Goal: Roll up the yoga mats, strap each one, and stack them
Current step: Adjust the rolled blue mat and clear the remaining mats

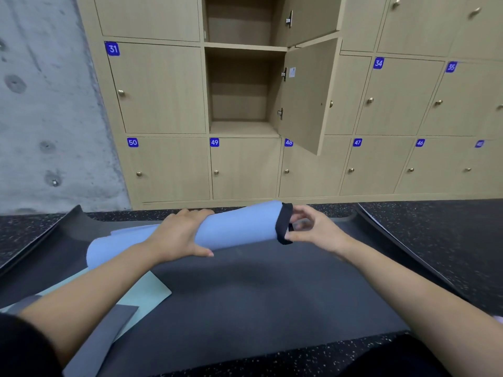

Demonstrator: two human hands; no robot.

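Well, from the head camera we have the blue mat (236, 227) rolled and lying ahead of us at twelve o'clock, on a flat dark mat (258, 289). Our left hand (179, 235) wraps over the roll's middle and holds it. Our right hand (313, 229) pinches the black strap (283, 224), which circles the roll's end towards two o'clock. We judge this roll done and its strapping under way. The left end looks loose and unstrapped. The dark mat, a teal mat (147, 292) and a grey mat (109, 338) at eight o'clock lie unrolled, and nothing is stacked yet.
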